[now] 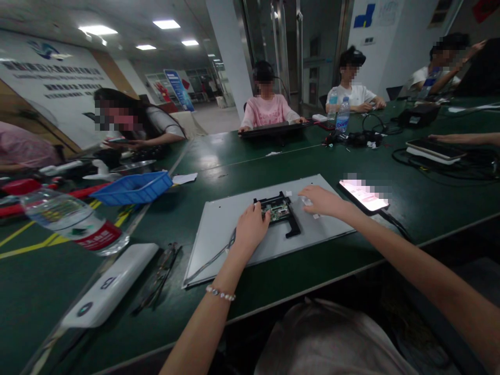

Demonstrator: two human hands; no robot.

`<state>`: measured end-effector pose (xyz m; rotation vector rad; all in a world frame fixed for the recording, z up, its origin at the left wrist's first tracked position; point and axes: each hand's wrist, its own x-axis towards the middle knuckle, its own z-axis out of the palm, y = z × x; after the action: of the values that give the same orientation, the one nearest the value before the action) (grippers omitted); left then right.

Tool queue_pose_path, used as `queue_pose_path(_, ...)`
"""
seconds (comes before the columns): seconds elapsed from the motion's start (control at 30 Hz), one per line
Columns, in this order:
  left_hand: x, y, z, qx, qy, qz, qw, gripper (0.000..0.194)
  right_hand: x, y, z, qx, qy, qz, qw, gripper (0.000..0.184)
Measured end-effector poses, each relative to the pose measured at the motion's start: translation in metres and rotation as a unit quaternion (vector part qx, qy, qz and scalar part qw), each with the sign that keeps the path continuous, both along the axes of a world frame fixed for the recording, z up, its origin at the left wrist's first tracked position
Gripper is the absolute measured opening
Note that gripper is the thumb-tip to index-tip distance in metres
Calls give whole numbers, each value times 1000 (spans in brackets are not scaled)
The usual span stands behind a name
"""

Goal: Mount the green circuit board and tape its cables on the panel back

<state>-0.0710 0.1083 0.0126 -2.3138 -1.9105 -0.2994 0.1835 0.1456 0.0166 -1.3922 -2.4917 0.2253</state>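
Green-topped bench, in a dim shared room, carries a flat grey metal panel beneath both hands. Just beyond the left hand's fingertips lies the black plastic bracket around a green circuit board. Good handling probably means steadying the bracket by its edges, sparing the board's components, and minding the thin grey cable beside the left wrist. That hand lies palm-down, fingers loosely bent; whether it grips cannot be told. Right of the bracket, the right hand reaches inward, fingers half-curled, its hold unclear.
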Motion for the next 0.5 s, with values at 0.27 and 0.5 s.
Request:
queue_pose_path(0.27, 2, -2, 2, -4, -12, -1, 1000, 45, 7, 15, -21, 2, 61, -29, 998, 32)
queue_pose_path(0.5, 2, -3, 4, -7, -15, 1, 1000, 48, 8, 15, -22, 14, 79, -43, 996, 29)
